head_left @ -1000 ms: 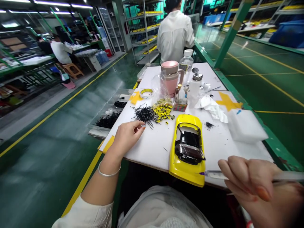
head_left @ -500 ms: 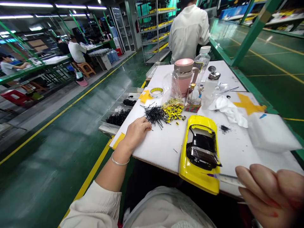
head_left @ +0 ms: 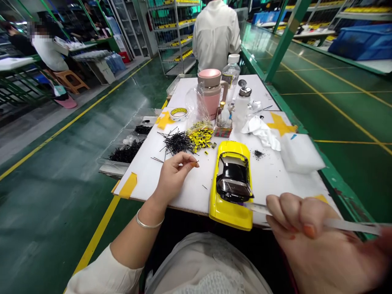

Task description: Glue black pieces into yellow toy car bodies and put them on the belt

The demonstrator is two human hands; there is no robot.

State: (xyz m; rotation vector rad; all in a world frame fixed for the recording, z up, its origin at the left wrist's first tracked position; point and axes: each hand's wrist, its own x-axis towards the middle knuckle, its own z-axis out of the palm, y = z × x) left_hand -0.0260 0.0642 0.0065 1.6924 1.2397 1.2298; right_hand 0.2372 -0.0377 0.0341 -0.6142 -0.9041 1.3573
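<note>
Your left hand (head_left: 174, 178) rests just left of the yellow model car body (head_left: 230, 214), its grip pressed together: thumb and forefinger pinch something thin and dark, too fine to make out clearly. Your right hand (head_left: 306, 232) sits just right of the car, with the fingers curled tight around a slim translucent stick (head_left: 346, 224). Its purple tip touches or nearly touches the car's edge; you can't tell which, and the far end runs out of view behind the hand.

The car lies on the bench (head_left: 147, 181), a smooth white board. Its glossy shell is open at the top, showing a dark, shiny interior with curved clear glazing. Beyond the car, a tangled heap of black wire-like pins (head_left: 177, 143) spreads out, with a mound of small yellow-and-black pieces (head_left: 199, 138) touching it. Farther left of the car, a clear plastic tray (head_left: 125, 154) holds more black pins.

To the car's right lie a crumpled white tissue (head_left: 261, 133), a block of white foam (head_left: 301, 153) and a small patch of black specks (head_left: 259, 154). Beyond it stands a pink-lidded tumbler (head_left: 210, 92) inside a clear plastic bag.
</note>
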